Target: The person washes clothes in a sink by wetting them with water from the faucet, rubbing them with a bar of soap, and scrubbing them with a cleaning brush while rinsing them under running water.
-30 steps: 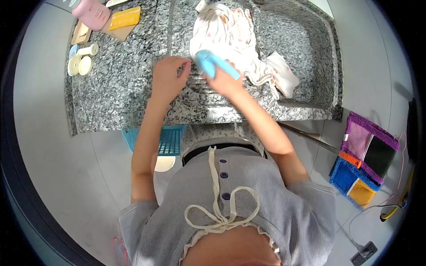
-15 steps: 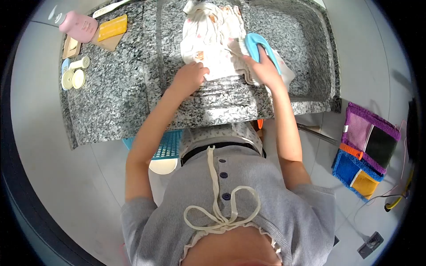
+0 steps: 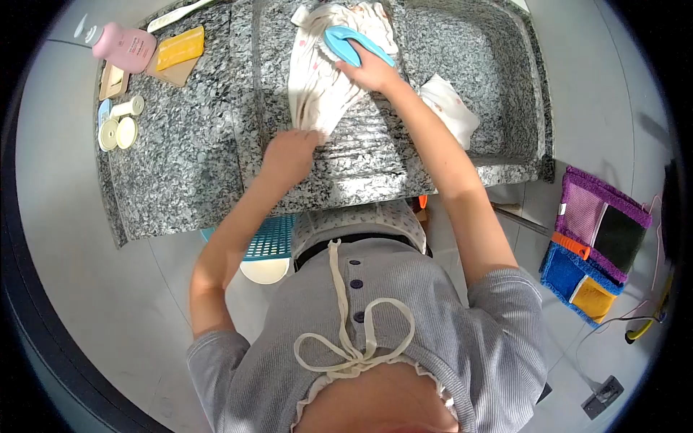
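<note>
A white patterned garment lies bunched and stretched over the ridged washboard part of the stone sink. My left hand is closed on its near edge, pulling the cloth taut. My right hand grips a light-blue scrubbing brush by its handle, with the bristles against the upper part of the garment. To the right, a separate-looking piece of white cloth hangs over the edge of the basin; whether it joins the garment is hidden by my forearm.
On the left counter stand a pink pump bottle, a yellow soap bar and several pale round pieces. The deep stone basin lies right. Purple and blue mop pads are on the floor side, beside a blue basket.
My right hand has carried the brush left and up across the garment. My left hand has drawn the cloth's near edge left and toward me, narrowing it.
</note>
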The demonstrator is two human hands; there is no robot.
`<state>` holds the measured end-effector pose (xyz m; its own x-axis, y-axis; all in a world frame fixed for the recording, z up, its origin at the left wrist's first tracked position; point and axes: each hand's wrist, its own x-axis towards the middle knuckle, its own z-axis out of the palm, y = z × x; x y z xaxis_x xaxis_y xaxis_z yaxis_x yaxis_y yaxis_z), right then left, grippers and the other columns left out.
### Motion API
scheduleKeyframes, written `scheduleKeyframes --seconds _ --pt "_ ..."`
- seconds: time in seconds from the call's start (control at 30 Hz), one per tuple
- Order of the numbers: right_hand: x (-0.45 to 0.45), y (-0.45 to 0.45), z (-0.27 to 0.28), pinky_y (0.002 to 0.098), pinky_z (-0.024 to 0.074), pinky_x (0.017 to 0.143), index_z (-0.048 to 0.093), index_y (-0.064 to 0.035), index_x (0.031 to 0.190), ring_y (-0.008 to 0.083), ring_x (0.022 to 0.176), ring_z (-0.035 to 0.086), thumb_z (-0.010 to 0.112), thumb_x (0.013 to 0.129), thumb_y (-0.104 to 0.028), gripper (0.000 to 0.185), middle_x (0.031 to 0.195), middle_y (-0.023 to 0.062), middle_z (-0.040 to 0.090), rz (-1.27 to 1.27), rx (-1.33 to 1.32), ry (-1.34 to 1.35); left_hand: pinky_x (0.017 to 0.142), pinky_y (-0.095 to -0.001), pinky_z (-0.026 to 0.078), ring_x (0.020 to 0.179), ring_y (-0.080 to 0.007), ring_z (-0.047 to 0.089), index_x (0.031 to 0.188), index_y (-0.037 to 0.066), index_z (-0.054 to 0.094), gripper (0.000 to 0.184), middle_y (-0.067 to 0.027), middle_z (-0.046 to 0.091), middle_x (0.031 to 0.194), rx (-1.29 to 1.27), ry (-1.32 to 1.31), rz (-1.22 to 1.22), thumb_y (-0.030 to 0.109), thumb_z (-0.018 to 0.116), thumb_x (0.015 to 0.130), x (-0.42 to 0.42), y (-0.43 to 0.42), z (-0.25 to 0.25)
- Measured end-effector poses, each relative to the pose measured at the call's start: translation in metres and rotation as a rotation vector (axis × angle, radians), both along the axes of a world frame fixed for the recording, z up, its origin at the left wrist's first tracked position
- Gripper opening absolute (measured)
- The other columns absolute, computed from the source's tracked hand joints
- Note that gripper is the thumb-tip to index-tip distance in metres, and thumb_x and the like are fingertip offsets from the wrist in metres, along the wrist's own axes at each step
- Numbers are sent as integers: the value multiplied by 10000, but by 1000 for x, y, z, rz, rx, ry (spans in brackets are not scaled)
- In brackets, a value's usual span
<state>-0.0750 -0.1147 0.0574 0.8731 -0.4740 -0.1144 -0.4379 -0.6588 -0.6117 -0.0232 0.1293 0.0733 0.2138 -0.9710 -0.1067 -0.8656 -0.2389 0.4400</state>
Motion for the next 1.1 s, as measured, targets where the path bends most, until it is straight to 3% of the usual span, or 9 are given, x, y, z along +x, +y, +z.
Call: scheduleKeyframes --seconds 0.23,0.3,0.4,0.5,0.53,0.67,0.83,0.97,1.1 --pt "-34 50 13 406 393 946 378 -196 1325 286 1132 493 491 782 -457 613 1218 130 516 21 -99 205 745 -423 468 850 -305 586 1138 66 540 400 -134 614 881 38 -12 7 34 502 741 -14 -7 -7" --pt "-51 91 22 398 410 935 403 -130 1304 365 1074 514 490 806 -468 608 1166 211 522 97 -214 140 750 -420 469 854 -301 586 1107 76 567 377 -126 613 895 52 -7 -34 35 507 738 -8 -6 -7" --pt "-48 80 18 422 442 885 424 -112 1279 367 1008 538 509 807 -417 568 1090 203 548 -35 -268 336 754 -410 472 852 -294 584 1049 89 605 340 -116 612 911 124 -10 -105 34 519 725 5 -6 4" --pt "-47 31 -20 463 462 802 338 -168 1342 351 980 535 517 808 -398 609 1075 233 523 -174 -452 204 752 -404 474 851 -290 584 1009 94 622 323 -111 611 915 135 -26 -135 24 532 706 10 -3 12" --pt "-39 44 -1 424 474 823 449 -103 1236 358 904 562 534 803 -350 506 1073 207 553 -169 -345 224 749 -403 475 852 -288 584 1006 91 621 325 -111 611 912 118 -45 -153 21 536 700 10 -4 12" --pt "-46 124 11 423 496 774 454 -132 1235 340 905 575 543 791 -360 506 1047 209 537 94 -345 99 741 -394 471 862 -281 579 990 80 622 319 -103 616 901 12 -82 -242 22 551 684 15 13 10" --pt "-29 34 -4 442 481 737 369 -122 1315 319 940 547 549 786 -372 612 1022 181 531 -205 -479 247 765 -372 460 870 -262 581 972 76 627 306 -81 625 903 50 -70 -183 27 559 677 17 20 17" --pt "-24 112 -26 411 508 633 419 -167 1272 334 771 582 564 769 -384 567 925 193 552 34 -348 46 761 -375 458 865 -250 582 952 81 632 293 -74 617 847 54 -147 -211 31 563 671 14 18 12" --pt "-25 66 -5 440 494 700 440 -180 1246 327 859 556 563 779 -360 515 977 184 540 -109 -284 167 758 -371 457 870 -244 576 914 83 640 261 -62 611 821 101 -188 -154 35 570 667 20 24 33"
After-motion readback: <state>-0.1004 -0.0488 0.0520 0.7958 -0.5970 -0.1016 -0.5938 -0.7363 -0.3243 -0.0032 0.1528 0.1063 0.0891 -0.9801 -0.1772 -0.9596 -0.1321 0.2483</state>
